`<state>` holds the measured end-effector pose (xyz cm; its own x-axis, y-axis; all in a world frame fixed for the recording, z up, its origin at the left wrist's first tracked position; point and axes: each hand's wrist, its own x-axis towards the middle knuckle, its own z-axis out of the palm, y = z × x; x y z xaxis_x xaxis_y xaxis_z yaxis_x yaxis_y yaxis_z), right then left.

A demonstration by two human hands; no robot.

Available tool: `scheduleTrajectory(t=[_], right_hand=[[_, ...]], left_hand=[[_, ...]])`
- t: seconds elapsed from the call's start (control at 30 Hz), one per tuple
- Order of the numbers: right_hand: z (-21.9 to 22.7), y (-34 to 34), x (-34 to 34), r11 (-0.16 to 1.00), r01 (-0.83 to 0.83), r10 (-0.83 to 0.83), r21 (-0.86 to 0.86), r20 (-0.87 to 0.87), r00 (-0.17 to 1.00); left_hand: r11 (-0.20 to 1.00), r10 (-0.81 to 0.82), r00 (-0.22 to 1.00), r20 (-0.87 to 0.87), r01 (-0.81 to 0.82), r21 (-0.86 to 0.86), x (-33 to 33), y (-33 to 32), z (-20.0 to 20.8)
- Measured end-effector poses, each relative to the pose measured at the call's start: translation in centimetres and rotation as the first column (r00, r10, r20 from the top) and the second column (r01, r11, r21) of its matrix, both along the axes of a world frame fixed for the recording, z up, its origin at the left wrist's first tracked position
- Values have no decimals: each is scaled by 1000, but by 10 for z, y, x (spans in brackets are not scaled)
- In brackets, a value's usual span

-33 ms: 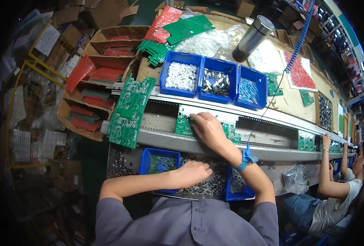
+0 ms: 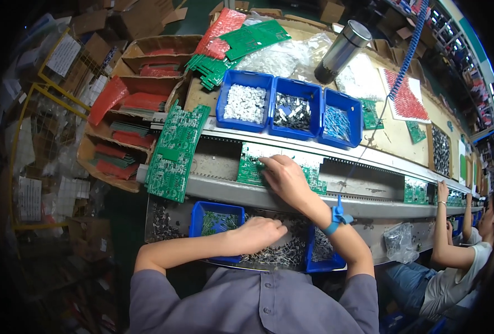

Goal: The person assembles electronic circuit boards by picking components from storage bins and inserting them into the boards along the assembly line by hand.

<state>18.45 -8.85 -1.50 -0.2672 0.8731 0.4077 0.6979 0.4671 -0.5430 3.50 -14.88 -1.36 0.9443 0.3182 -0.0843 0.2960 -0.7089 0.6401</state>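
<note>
Right hand (image 2: pixel 286 177) nearly closed, over green rectangular circuit board (image 2: pixel 249 172); grey metal rail (image 2: pixel 247 195) likely steadies it; grip contents unclear. Left hand (image 2: pixel 257 234) half-curled above silvery wire-legged parts (image 2: pixel 278 255), probably close for reach; contents hidden.

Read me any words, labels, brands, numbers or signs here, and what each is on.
Nothing legible to quote.
Upper-left white sheet: print too small.
Lower-left white sheet: too blurred.
Circuit board under the right hand: markings too small to read.
</note>
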Motion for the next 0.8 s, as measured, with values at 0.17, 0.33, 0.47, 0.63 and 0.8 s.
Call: scheduleTrajectory(t=[0.17,0.33,0.47,0.63,0.8], right_hand=[[23,-42,32,931,-160,206,-328,109,973],[17,-92,34,857,-264,414,-443,285,864],[-4,-112,20,898,-128,365,-421,552,750],[-14,-112,15,933,-89,315,-349,670,672],[-13,-111,16,934,-186,349,-306,663,662]], left_hand=[[948,274,950,152,-240,-209,-21,22,9],[931,364,886,286,-333,-151,-26,48,15],[911,410,846,340,-365,-190,-17,63,15],[901,430,831,354,-420,-109,-4,75,9],[863,504,793,342,-471,-181,14,84,0]])
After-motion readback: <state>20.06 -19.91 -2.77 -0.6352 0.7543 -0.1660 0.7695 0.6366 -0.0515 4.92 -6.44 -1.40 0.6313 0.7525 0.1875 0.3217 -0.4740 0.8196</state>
